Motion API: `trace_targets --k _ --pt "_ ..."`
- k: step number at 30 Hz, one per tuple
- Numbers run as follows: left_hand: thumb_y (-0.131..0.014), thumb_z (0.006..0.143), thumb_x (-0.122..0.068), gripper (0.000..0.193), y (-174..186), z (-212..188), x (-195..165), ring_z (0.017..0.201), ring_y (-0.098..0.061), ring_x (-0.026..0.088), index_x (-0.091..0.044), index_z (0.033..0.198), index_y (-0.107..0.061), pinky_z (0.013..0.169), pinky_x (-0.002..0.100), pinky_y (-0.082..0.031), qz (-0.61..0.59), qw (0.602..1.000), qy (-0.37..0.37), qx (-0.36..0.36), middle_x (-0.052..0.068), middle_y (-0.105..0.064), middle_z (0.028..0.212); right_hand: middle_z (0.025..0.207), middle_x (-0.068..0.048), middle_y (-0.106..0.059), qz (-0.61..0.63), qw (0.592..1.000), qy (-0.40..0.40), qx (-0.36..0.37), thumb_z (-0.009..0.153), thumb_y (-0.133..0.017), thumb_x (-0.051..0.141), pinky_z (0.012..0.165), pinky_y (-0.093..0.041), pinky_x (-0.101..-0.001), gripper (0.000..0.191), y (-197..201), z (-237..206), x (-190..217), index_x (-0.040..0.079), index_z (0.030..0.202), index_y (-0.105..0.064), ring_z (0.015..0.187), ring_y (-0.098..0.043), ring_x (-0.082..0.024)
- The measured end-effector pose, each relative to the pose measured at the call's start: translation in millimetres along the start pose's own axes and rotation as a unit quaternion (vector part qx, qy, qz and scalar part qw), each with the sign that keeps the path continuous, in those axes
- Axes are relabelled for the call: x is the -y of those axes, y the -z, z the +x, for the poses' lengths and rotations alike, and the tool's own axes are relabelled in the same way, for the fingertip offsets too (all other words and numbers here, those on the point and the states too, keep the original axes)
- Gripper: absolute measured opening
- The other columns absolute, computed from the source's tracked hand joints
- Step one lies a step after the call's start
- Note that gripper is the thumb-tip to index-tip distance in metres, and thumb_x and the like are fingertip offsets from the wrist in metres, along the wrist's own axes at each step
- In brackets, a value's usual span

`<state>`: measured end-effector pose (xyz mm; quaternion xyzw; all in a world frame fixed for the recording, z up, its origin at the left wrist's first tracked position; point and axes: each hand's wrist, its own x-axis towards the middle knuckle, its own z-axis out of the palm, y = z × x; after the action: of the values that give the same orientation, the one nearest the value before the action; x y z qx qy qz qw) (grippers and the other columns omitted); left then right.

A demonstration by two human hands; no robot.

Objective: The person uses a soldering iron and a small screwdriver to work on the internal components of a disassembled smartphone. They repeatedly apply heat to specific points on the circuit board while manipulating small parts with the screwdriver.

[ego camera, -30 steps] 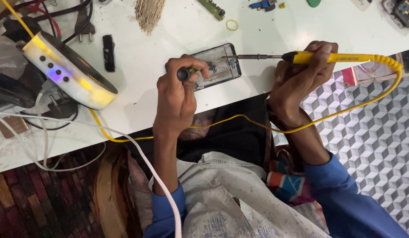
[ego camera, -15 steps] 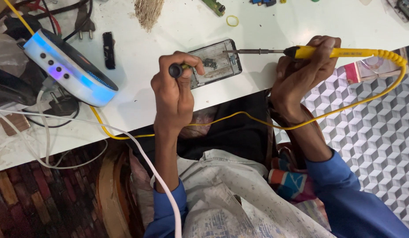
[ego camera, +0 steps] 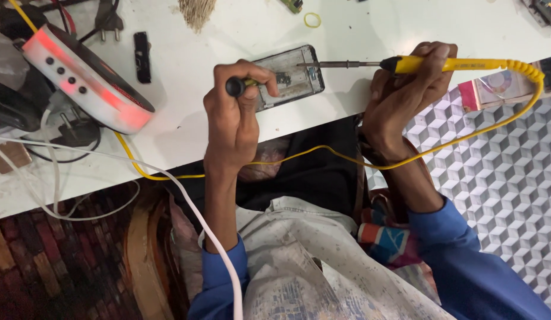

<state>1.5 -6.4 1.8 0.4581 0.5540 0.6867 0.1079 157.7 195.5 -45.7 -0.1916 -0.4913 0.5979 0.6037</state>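
Observation:
An opened phone [ego camera: 290,77] lies on the white table [ego camera: 358,35] near its front edge, its inner parts showing. My left hand [ego camera: 234,118] grips a small tool with a black round end [ego camera: 234,87], its tip resting on the phone's left part. My right hand [ego camera: 406,95] holds a yellow-handled soldering iron [ego camera: 459,64]. Its metal tip [ego camera: 311,64] reaches over the phone's upper right area. A yellow cord [ego camera: 323,155] runs from the iron under my wrists toward the left.
A round lamp-like device glowing red [ego camera: 86,83] sits at the left with plugs and white cables [ego camera: 62,195]. A small black part [ego camera: 142,56], a yellow rubber ring [ego camera: 313,20] and a brush [ego camera: 197,12] lie farther back. A patterned floor [ego camera: 501,178] shows at the right.
The round device's light has turned from blue to red. The iron's tip has moved left over the phone. The left hand has kept its grip on the tool.

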Motion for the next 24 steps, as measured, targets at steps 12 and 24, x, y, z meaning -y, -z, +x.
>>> trace_targets --k 12,24 --pt "-0.036 0.125 -0.036 0.031 -0.6 4.3 12.8 0.083 -0.069 0.014 -0.007 0.124 -0.046 0.073 0.026 -0.053 -0.003 0.999 -0.029 0.044 0.007 -0.067 0.093 0.067 -0.005 -0.033 -0.026 0.998 0.030 0.048 0.115 -0.053 0.047 0.033 -0.030 -0.0290 0.043 -1.8 -1.7 2.7 0.005 0.105 -0.049 0.039 -0.029 -0.014" --pt "-0.038 0.127 -0.023 0.020 6.4 25.6 11.5 0.073 -0.065 0.016 -0.005 0.133 -0.042 0.065 0.026 -0.050 0.030 0.994 -0.091 0.045 0.009 -0.066 0.090 0.066 -0.009 -0.042 -0.007 0.999 0.033 0.023 0.113 -0.058 0.045 0.036 -0.027 -0.0292 0.043 9.9 0.5 -6.5 0.002 0.109 -0.052 0.043 -0.032 -0.014"
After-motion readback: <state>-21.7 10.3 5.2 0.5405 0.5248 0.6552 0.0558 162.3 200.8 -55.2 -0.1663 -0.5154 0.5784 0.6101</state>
